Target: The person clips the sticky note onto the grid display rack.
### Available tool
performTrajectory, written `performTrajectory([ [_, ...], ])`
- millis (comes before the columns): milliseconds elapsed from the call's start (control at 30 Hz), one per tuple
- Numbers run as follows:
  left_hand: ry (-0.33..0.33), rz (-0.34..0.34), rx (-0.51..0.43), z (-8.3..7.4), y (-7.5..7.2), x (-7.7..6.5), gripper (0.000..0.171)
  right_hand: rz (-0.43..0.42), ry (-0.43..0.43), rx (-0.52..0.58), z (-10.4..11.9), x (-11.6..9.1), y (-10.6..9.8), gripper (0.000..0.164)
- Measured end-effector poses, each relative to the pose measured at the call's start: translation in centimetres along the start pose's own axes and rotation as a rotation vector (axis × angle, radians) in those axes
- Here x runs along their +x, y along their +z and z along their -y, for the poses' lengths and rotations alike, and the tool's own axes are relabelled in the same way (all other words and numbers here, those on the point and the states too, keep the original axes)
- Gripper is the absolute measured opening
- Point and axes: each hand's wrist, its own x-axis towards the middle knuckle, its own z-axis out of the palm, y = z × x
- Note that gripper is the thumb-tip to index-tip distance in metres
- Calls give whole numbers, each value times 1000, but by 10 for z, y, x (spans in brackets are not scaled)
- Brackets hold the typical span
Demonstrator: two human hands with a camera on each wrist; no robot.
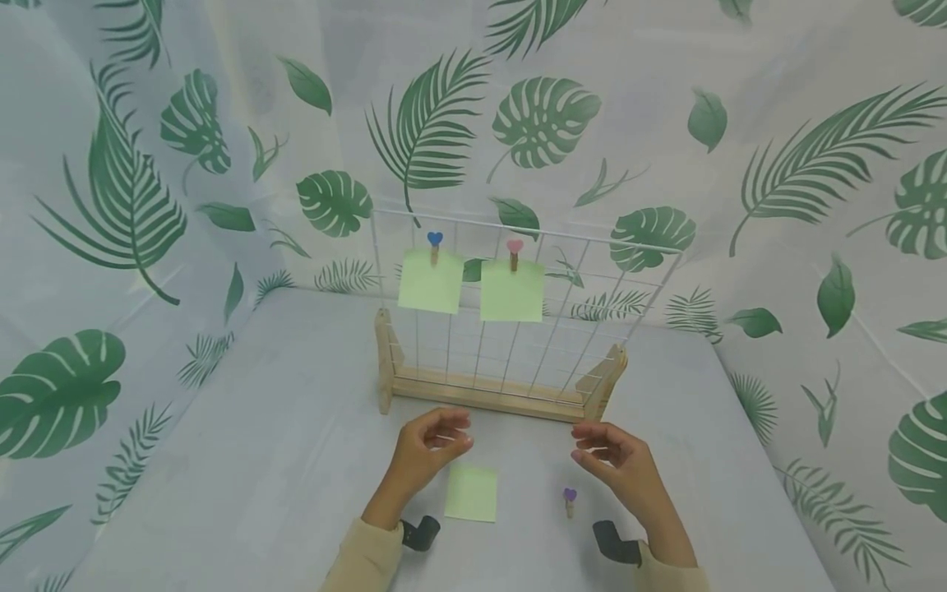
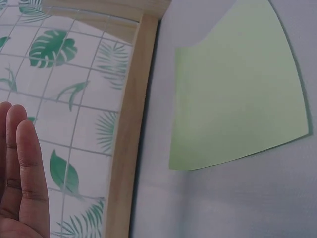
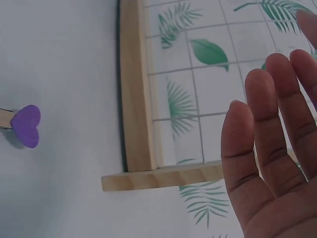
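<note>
Both hands hover over the table in front of a white wire grid rack (image 1: pixel 518 362) and hold nothing. The left hand (image 1: pixel 429 444), fingers relaxed, is just above a loose green sticky note (image 1: pixel 471 494), which fills much of the left wrist view. To the right, the right hand (image 1: pixel 617 460) has its fingers loosely bent, near a small wooden clothespin with a purple heart (image 1: pixel 570 495) lying on the table. On the grid hang two green notes, the left note (image 1: pixel 429 286) under a blue-heart clothespin (image 1: pixel 435 247), the right note (image 1: pixel 512 294) under a pink-heart clothespin (image 1: pixel 514 251).
The grid stands in a wooden base (image 1: pixel 488 399) with upright end pieces, towards the back of the white table (image 1: pixel 259 427). Leaf-printed sheeting (image 1: pixel 636 66) encloses the back and sides. A black wrist mount (image 1: pixel 422 534) sits at each sleeve.
</note>
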Motion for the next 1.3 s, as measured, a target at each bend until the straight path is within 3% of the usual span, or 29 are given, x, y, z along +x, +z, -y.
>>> performTrajectory([
  [300, -47, -20, -4, 10, 1, -7, 36, -16, 79, -24, -9, -7, 2, 25],
  [600, -134, -46, -5, 19, 1, -13, 37, -42, 197, -59, -16, -16, 8, 24],
  [1000, -209, -43, 27, 33, 3, -22, 39, -38, 263, -93, -30, -26, 11, 23],
  [1300, -227, -75, -2, 42, 3, -26, 38, -46, 236, -67, -40, -32, 13, 21],
])
